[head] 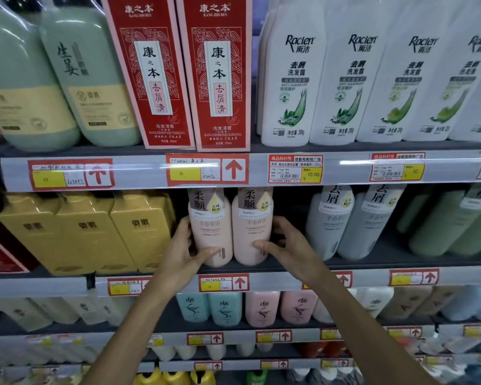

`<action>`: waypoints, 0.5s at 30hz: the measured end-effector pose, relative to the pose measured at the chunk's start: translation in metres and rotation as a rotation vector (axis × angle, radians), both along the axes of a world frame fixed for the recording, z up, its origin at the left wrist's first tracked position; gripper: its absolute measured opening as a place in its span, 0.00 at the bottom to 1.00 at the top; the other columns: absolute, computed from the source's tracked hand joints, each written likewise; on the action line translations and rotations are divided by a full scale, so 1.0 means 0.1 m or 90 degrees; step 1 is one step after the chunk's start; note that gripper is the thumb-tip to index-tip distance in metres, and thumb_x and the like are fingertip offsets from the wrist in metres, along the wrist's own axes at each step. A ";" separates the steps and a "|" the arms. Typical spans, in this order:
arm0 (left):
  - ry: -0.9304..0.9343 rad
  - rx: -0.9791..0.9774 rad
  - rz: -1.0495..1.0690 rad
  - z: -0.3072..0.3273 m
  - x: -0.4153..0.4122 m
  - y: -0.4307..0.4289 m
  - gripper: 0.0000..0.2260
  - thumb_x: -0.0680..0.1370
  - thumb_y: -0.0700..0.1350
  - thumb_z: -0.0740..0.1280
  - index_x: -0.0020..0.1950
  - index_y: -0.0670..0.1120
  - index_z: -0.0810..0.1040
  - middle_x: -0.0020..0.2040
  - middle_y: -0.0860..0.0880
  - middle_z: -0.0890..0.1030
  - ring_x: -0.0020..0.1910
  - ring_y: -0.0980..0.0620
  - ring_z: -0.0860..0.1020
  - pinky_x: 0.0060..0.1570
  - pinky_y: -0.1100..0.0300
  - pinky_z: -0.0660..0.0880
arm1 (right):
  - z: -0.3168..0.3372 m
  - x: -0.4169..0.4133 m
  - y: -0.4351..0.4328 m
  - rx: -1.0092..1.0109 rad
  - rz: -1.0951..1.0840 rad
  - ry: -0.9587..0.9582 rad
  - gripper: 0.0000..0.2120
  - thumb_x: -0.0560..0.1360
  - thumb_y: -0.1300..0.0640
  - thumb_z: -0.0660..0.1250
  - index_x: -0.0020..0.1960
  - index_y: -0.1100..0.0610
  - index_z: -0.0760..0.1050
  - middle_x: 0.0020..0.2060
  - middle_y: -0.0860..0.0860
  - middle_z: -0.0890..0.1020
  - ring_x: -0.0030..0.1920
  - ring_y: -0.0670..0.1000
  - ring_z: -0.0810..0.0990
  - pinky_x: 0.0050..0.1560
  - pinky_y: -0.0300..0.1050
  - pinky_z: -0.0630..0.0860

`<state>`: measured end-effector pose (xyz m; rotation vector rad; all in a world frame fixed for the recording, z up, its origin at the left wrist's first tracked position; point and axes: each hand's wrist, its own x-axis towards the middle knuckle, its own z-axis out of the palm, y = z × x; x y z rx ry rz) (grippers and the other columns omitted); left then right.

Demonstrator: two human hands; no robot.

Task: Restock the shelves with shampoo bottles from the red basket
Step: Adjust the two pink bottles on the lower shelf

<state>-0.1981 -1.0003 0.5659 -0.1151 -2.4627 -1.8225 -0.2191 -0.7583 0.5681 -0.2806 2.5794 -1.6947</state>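
Two pale pink shampoo bottles stand side by side on the middle shelf (358,263). My left hand (182,257) grips the left pink bottle (211,226), fingers round its left side and thumb across its lower front. My right hand (283,247) grips the right pink bottle (252,229), thumb on its front and fingers behind its right side. The red basket is out of sight.
Yellow bottles (84,232) stand left of the pink pair, with a dark gap and then grey-white bottles (328,220) to the right. Above are red boxes (220,73) and white Raclen bottles (292,76). Teal and pink bottles (222,308) fill the shelf below.
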 end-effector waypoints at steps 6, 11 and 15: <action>-0.019 -0.026 -0.034 0.06 0.04 0.06 0.48 0.63 0.52 0.80 0.78 0.56 0.57 0.65 0.66 0.72 0.65 0.69 0.70 0.67 0.61 0.68 | -0.12 0.11 -0.12 -0.001 -0.068 0.044 0.41 0.66 0.48 0.80 0.71 0.46 0.60 0.69 0.47 0.68 0.68 0.43 0.69 0.69 0.40 0.69; 0.001 0.000 -0.023 0.11 0.02 0.08 0.46 0.66 0.47 0.80 0.77 0.56 0.58 0.64 0.66 0.73 0.62 0.73 0.72 0.65 0.64 0.69 | -0.02 0.15 -0.21 -0.105 0.000 0.033 0.46 0.69 0.61 0.79 0.74 0.42 0.53 0.65 0.37 0.71 0.63 0.26 0.70 0.58 0.22 0.67; -0.004 -0.002 -0.016 0.09 0.00 0.08 0.41 0.69 0.45 0.80 0.75 0.56 0.62 0.64 0.62 0.76 0.65 0.64 0.74 0.69 0.54 0.71 | -0.03 0.14 -0.26 -0.113 0.012 0.037 0.40 0.71 0.63 0.77 0.68 0.35 0.58 0.62 0.35 0.75 0.60 0.29 0.74 0.54 0.22 0.70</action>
